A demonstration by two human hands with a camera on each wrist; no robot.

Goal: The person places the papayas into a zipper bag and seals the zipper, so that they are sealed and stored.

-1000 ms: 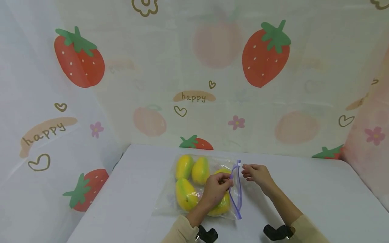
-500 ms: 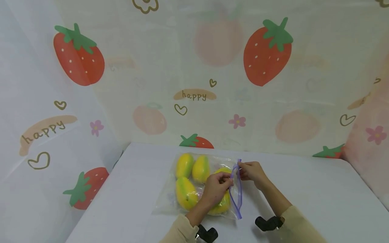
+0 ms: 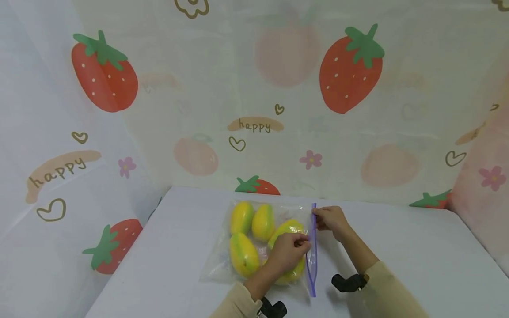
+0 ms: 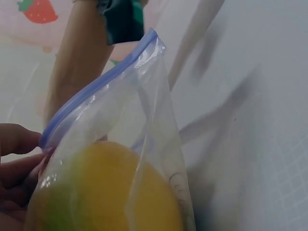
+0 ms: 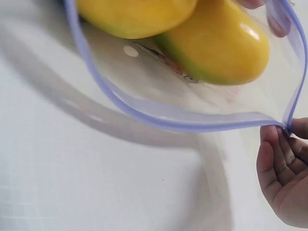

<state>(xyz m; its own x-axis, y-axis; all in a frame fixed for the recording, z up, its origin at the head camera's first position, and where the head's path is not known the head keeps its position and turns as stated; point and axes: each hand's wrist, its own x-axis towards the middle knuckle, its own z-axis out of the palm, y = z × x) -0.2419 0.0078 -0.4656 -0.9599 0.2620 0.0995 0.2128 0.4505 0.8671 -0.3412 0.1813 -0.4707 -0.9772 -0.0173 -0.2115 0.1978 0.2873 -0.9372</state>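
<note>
A clear zip bag (image 3: 218, 263) with a purple zip edge (image 3: 313, 260) lies on the table, its mouth toward the right. Inside are several yellow-green mangoes (image 3: 244, 255). My left hand (image 3: 288, 252) reaches over the bag and pinches the upper layer of its mouth near the middle. At the far end of the zip, my right hand (image 3: 333, 220) pinches the corner between thumb and fingers. In the right wrist view the mouth gapes between the two purple strips (image 5: 178, 126), with mangoes (image 5: 216, 45) behind it. The left wrist view shows one mango (image 4: 113, 187) close up through the plastic.
The white table (image 3: 417, 260) extends around the bag. A cloth backdrop (image 3: 159, 97) printed with strawberries and hearts stands behind and to the sides. Black wrist mounts (image 3: 349, 283) sit at both sleeves.
My right hand has come left to the bag's far corner and now pinches it. My left hand has shifted slightly nearer and right, and the zip edge looks straighter and narrower.
</note>
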